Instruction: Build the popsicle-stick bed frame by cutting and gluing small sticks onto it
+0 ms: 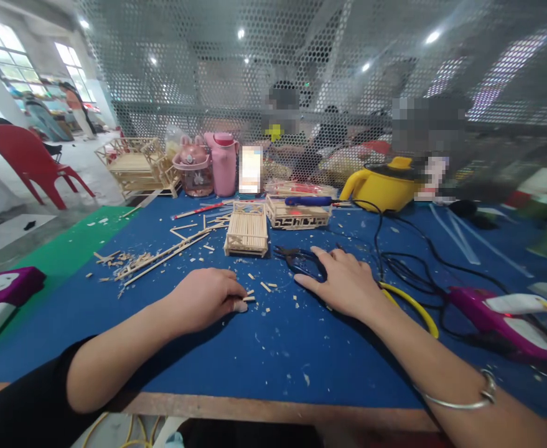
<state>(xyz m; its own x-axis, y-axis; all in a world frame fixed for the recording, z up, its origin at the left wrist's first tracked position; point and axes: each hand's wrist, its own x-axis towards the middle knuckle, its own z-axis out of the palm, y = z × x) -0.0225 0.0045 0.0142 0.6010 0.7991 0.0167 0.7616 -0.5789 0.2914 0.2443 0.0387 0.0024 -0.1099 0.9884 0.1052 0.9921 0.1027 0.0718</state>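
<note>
My left hand [210,297] rests low over the blue mat, thumb and fingers pinched on short wooden stick pieces [249,299]. To the right, my right hand [343,279] is around the blue handles of the cutting pliers [303,261], thumb on one side and index finger on the other. The pliers' dark jaws point left, near a small slatted stick model [246,231] with railings. Behind it stands a second small stick model [297,214], and a blue-handled tool [308,201] lies across its top.
Loose sticks [165,254] and offcuts lie at left. A yellow pot [383,186], pink flask [223,165], clear jar [193,171] and lit phone [251,169] line the back, before a perforated metal screen [198,81]. Black cables [404,264] and a purple device [501,323] are at right.
</note>
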